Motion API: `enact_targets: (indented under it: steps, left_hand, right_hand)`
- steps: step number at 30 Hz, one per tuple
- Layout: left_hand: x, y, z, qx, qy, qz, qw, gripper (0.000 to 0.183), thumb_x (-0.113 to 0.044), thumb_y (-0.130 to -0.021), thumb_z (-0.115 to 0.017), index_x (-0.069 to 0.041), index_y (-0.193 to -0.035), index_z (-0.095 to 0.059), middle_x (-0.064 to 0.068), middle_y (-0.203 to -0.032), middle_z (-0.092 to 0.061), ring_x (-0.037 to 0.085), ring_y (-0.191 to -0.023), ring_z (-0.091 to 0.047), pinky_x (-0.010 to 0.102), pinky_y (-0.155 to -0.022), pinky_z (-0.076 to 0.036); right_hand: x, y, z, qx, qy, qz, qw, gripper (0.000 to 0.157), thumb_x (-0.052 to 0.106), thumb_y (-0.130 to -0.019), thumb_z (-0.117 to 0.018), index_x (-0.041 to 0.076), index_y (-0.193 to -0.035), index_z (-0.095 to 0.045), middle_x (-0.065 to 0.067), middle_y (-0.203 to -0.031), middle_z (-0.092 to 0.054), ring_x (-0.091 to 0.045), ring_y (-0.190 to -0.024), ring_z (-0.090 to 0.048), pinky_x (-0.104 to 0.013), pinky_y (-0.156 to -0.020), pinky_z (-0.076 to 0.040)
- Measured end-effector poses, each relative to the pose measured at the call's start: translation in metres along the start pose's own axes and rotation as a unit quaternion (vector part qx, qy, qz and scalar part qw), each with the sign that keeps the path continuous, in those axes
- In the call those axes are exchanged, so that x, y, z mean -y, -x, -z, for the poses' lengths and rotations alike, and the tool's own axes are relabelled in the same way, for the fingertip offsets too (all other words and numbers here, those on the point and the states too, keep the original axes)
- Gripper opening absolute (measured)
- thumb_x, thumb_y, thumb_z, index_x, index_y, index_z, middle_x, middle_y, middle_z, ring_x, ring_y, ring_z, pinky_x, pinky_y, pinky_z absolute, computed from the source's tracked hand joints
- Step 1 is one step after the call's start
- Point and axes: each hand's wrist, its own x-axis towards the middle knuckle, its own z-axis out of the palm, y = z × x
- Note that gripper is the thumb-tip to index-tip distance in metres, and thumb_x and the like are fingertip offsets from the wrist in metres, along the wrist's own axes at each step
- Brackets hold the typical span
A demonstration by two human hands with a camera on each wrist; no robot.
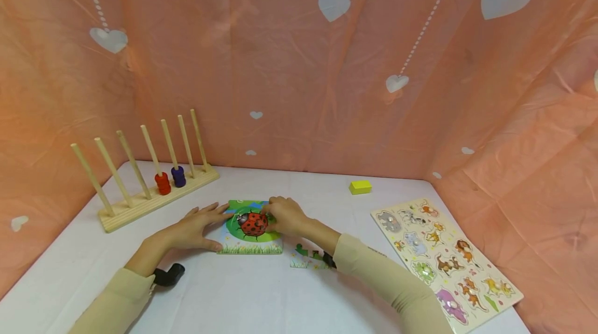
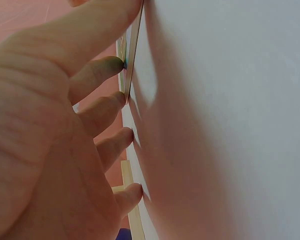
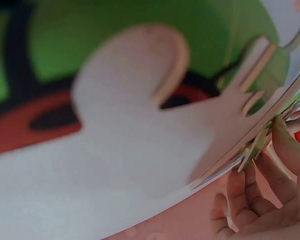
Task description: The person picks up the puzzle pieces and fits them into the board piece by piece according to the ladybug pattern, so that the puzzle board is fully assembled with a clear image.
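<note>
A ladybug jigsaw puzzle [image 1: 249, 244] lies on the white table in front of me. My left hand [image 1: 198, 228] rests at its left side, thumb and fingertips touching the edge, fingers spread and fairly straight in the left wrist view. At the puzzle's right side, my right hand [image 1: 287, 215] pinches a puzzle piece [image 3: 262, 140], which stands tilted in the right wrist view; fingers hide much of it. Under my right forearm lies a loose puzzle piece [image 1: 299, 260] with green and grass print, partly covered by the wrist. It looms large and blurred in the right wrist view.
A wooden peg rack [image 1: 161, 200] with red beads [image 1: 162, 183] and purple beads [image 1: 178, 176] stands at the back left. A yellow block [image 1: 360, 187] sits at the back right. An animal peg puzzle board [image 1: 448, 240] lies at the right. Pink cloth [image 1: 289, 64] hangs behind the table.
</note>
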Motion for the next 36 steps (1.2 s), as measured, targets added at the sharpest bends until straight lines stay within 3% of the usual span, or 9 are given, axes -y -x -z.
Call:
enact_targets:
  steps: [6,16,27,29,32,36]
  left_hand:
    - [-0.001,0.0,0.001,-0.002,0.004,0.0,1.0,0.084,-0.043,-0.078,-0.083,0.0,-0.143,-0.051,0.03,-0.154,-0.033,0.057,-0.141,-0.02,0.081,-0.103,-0.01]
    - [-0.002,0.0,0.003,0.003,-0.005,0.001,1.0,0.085,-0.044,-0.079,-0.082,0.0,-0.144,-0.05,0.029,-0.155,-0.032,0.057,-0.142,-0.02,0.081,-0.103,-0.011]
    - [-0.001,0.0,0.001,0.002,0.002,0.002,1.0,0.085,-0.044,-0.078,-0.082,0.0,-0.144,-0.051,0.029,-0.155,-0.032,0.056,-0.142,-0.019,0.081,-0.103,-0.009]
    - [-0.001,0.0,0.001,0.001,0.003,0.001,1.0,0.085,-0.044,-0.078,-0.082,0.0,-0.143,-0.051,0.029,-0.155,-0.032,0.057,-0.142,-0.019,0.081,-0.103,-0.01]
    - [-0.001,0.0,0.001,0.001,0.002,0.0,1.0,0.085,-0.044,-0.078,-0.082,0.0,-0.143,-0.051,0.03,-0.154,-0.033,0.057,-0.141,-0.02,0.081,-0.103,-0.01]
    - [-0.002,0.0,0.0,0.0,-0.002,-0.001,1.0,0.085,-0.044,-0.078,-0.082,0.001,-0.143,-0.051,0.03,-0.154,-0.033,0.057,-0.141,-0.021,0.081,-0.102,-0.011]
  right_hand:
    - [0.0,-0.001,0.001,0.004,-0.004,-0.002,1.0,0.039,0.029,-0.081,-0.085,0.013,-0.115,-0.075,0.002,-0.097,-0.066,-0.01,-0.087,-0.061,-0.029,-0.078,-0.043]
    - [0.0,-0.002,0.001,0.008,-0.015,-0.002,1.0,0.035,0.025,-0.082,-0.084,0.014,-0.115,-0.075,0.003,-0.093,-0.062,-0.008,-0.079,-0.051,-0.028,-0.075,-0.037]
    - [0.0,0.0,-0.001,0.002,-0.02,0.0,1.0,0.038,0.027,-0.082,-0.084,0.014,-0.117,-0.075,0.003,-0.096,-0.062,-0.01,-0.084,-0.053,-0.028,-0.075,-0.037]
    - [0.0,0.003,-0.001,-0.003,-0.019,0.0,1.0,0.041,0.029,-0.082,-0.084,0.014,-0.119,-0.073,0.001,-0.1,-0.063,-0.011,-0.088,-0.055,-0.03,-0.078,-0.039]
    - [0.002,0.011,0.001,-0.005,0.008,0.002,1.0,0.05,0.035,-0.086,-0.079,0.013,-0.129,-0.067,-0.003,-0.119,-0.063,-0.016,-0.106,-0.059,-0.036,-0.089,-0.045]
    - [0.007,0.029,0.005,0.05,0.051,0.013,0.997,0.066,0.047,-0.095,-0.064,0.011,-0.148,-0.048,-0.008,-0.154,-0.043,-0.026,-0.139,-0.042,-0.051,-0.108,-0.038]
